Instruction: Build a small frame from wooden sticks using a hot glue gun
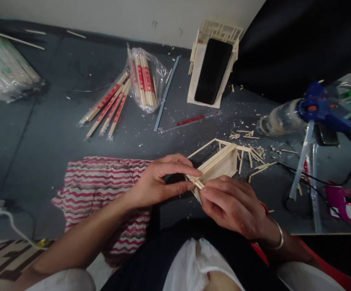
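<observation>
A small model built of thin wooden sticks is held at the near edge of the dark table. My left hand pinches its near left corner between thumb and fingers. From the right, my right hand grips the same end with bent fingers, close to the left fingertips. The model's panel of side-by-side sticks faces up to the right, and an open stick frame extends behind it. My fingers cover part of the near end. Short cut stick pieces lie just right of the model.
A striped cloth lies left. Behind are wrapped stick bundles, a bagged bundle, a blue strip and a phone leaning on a stick structure. A blue glue gun, a clear jar and cables stand right.
</observation>
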`<state>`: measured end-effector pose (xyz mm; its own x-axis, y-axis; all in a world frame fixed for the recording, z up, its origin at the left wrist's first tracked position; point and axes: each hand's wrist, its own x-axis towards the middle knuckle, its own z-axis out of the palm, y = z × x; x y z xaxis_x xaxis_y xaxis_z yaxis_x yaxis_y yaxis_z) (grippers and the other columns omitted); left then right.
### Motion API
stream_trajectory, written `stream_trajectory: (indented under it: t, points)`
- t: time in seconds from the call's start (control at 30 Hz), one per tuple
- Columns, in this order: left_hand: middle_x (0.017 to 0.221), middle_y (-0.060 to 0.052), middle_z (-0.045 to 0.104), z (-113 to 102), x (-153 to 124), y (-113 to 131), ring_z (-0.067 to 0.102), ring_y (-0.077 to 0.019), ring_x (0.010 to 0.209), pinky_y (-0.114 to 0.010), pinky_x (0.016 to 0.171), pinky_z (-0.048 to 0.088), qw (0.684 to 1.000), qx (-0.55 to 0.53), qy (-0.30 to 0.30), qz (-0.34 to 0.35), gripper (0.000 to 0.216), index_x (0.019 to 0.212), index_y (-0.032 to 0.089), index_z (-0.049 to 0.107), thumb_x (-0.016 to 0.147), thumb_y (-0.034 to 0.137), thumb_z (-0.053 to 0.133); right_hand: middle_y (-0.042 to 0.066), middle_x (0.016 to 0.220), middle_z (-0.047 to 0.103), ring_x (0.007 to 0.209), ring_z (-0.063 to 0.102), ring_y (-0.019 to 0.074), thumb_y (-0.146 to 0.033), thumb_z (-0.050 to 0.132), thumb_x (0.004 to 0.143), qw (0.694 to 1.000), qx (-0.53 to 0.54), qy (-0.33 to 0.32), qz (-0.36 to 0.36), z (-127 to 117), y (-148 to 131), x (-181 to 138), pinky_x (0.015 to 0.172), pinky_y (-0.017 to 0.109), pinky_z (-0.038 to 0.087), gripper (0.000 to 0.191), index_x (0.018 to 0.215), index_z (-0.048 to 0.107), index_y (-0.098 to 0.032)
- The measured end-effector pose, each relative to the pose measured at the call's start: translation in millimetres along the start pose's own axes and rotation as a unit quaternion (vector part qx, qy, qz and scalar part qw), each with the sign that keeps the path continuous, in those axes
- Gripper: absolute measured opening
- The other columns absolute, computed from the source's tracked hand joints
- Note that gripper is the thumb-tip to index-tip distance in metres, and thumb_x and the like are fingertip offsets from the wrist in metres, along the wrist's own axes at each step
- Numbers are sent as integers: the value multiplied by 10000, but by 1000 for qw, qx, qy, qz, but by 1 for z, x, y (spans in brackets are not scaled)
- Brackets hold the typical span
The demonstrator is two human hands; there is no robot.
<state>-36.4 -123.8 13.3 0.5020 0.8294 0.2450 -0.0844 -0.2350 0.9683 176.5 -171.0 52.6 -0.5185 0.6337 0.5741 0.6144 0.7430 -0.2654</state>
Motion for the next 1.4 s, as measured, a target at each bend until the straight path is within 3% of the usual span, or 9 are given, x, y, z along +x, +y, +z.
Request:
stream_trajectory:
  t: [0.2, 1.4]
  points:
    - [983, -49, 759, 0, 0, -1, 727, -146, 922, -254, 864, 606, 1000, 12, 0, 3, 259, 1081, 227, 822, 841, 129, 820, 70, 831, 795, 794, 764, 137, -62, 680, 923, 999, 17, -8, -33, 0, 3, -1, 727, 257, 661, 84, 980, 645, -114]
    - [964, -64, 767, 0, 0, -1, 727, -158, 904, -274, 850, 619, 1000, 5, -1, -19, 203, 1044, 230, 834, 848, 178, 824, 51, 811, 776, 780, 760, 136, -48, 698, 897, 999, 22, -25, 13, 1, 0, 4, 739, 249, 653, 133, 973, 640, -142]
